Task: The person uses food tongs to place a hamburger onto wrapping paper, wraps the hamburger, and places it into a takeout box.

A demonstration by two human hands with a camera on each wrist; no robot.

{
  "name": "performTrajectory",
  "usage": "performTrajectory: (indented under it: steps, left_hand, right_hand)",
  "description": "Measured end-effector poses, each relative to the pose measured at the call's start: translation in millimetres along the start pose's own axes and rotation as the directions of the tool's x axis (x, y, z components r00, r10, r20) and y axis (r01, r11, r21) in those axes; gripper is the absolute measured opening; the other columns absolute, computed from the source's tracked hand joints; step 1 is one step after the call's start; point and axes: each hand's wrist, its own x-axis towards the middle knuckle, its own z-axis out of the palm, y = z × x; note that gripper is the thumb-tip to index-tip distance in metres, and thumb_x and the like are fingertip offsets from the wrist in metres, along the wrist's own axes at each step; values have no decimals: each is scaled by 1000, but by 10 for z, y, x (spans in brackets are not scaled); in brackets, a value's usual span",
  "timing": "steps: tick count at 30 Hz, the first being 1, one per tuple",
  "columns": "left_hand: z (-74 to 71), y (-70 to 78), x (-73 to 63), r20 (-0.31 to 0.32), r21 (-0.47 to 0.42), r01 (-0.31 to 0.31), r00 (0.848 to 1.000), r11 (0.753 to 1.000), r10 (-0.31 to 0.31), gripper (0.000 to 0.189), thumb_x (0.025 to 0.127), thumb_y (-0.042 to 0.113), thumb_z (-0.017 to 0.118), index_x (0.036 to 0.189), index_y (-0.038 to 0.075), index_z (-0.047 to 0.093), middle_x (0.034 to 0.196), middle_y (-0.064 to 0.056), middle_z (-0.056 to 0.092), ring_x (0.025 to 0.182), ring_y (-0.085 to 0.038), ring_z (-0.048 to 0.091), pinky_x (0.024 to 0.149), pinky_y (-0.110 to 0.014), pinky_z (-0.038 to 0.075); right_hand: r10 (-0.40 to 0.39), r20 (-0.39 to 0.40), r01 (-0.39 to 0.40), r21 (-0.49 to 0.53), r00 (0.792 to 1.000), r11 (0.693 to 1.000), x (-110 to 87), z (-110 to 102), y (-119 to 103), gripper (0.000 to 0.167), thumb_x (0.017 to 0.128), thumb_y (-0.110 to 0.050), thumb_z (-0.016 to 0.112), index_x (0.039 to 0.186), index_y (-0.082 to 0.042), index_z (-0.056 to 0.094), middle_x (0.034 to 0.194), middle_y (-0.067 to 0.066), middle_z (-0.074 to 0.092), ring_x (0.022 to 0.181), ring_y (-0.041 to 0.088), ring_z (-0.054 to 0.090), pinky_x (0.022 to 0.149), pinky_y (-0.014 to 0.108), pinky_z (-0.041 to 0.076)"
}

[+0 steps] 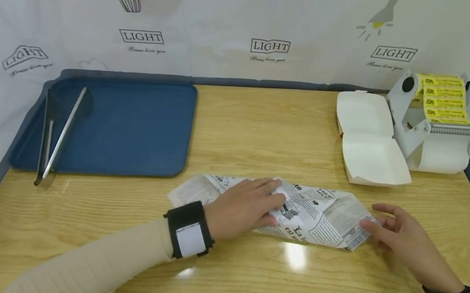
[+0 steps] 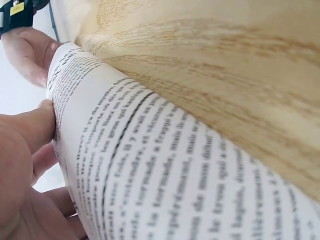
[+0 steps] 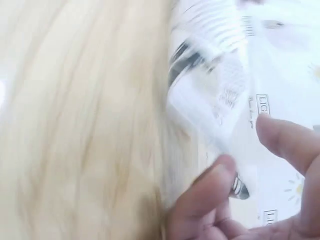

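Note:
A flattened bundle of newsprint-patterned paper lies across the table, its ends folded into points; whatever is inside is hidden. Across its left half rests my left hand, fingers reaching to the far edge and thumb on the near side. In the left wrist view, the thumb presses on the printed paper. At the bundle's right end is my right hand, its thumb overlapping the folded corner. The right wrist view shows its thumb and finger spread apart beside the paper tip.
A blue tray at the left carries metal tongs that extend past its front edge. Behind the bundle, to the right, stands an open white carton, beside a dispenser with a roll of yellow labels. A patterned cloth hangs along the back.

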Motion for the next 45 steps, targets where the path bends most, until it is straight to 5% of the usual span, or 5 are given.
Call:
performTrajectory:
  steps: [14,22,30,37,45]
  left_hand:
    - [-9,-17,-19,10,-32,-9,1000,999,10,23,102,36,58,110,15,56,153,-18,46,145,-32,40,112,-46,42]
    - [-18,-30,-22,13,-56,-12,1000,998,13,23,103,36,56,110,14,54,154,-17,46,146,-31,39,111,-46,43]
    - [-9,-31,-13,28,-76,-3,1000,997,6,23,103,37,55,113,16,55,156,-16,44,147,-30,37,113,-46,41]
    - [1,-40,-12,28,-86,11,1000,996,-9,23,102,37,57,111,16,56,156,-14,45,147,-29,37,112,-45,42]
    - [15,-27,15,4,-76,14,1000,997,-14,25,102,38,58,110,15,57,152,-15,49,145,-29,40,112,-45,42]
  right_hand:
    - [-73,102,43,271,992,962,-104,111,29,60,113,-30,37,146,19,30,124,18,60,99,2,64,83,25,58]
    - [-353,230,8,828,907,561,-77,269,177,59,114,-24,20,161,-5,-11,135,-1,58,122,15,61,99,39,54]
    - [-94,242,-4,376,966,927,-207,343,30,58,106,-16,56,144,15,24,123,18,55,98,17,66,83,36,60]
    - [-117,205,55,283,972,957,-172,404,-48,31,102,-15,63,119,7,49,84,9,63,68,16,61,62,30,57]
    - [-181,33,58,879,983,474,-192,705,-31,10,110,-7,43,119,-9,45,97,-4,57,77,9,50,66,22,45]
